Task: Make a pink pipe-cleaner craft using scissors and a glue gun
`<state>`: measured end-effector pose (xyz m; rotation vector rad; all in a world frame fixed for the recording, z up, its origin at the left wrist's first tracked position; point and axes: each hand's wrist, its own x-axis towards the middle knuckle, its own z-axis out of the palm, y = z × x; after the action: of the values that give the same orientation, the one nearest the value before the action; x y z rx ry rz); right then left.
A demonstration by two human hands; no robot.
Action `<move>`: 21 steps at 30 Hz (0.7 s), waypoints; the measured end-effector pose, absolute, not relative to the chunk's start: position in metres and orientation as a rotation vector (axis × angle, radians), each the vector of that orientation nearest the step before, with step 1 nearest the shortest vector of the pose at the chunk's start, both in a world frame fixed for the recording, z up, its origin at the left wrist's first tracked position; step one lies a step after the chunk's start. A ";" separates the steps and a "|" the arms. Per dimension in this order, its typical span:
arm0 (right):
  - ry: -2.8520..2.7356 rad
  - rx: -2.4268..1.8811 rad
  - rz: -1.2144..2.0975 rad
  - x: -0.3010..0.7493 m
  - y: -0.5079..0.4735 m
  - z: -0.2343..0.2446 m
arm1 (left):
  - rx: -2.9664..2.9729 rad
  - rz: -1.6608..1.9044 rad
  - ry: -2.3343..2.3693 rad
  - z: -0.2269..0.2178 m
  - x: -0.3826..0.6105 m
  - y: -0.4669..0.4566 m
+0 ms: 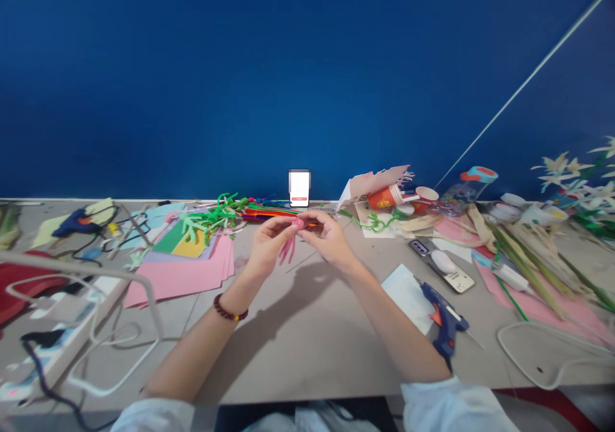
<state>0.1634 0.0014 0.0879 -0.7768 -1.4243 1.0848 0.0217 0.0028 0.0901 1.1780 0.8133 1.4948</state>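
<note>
Above the middle of the table, my left hand (269,243) and my right hand (327,236) meet with fingertips closed on a small pink bundle that looks like pipe cleaners (287,250). Its top is a rounded coil between the fingertips, and several loose pink ends hang below. A beaded bracelet (230,309) circles my left wrist. Behind the hands lie red, orange and other coloured pipe cleaners (269,213), partly hidden by my fingers. Left of them is a heap of green pipe cleaners (216,217).
A lit phone (300,188) stands against the blue wall. Coloured paper sheets (180,275) and a power strip (72,329) lie left. To the right are a glue gun (444,326), a phone (442,265), a red paper cup (384,197) and dried husks (528,265). Another glue gun (79,222) lies far left.
</note>
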 end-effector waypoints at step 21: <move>-1.532 -0.816 0.680 0.151 -0.010 0.087 | 1.074 1.587 0.794 0.088 0.022 0.001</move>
<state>0.1508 -0.0098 0.0871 -0.8164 -1.5319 0.6802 0.0218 0.0006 0.0883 1.0736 0.7939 1.5866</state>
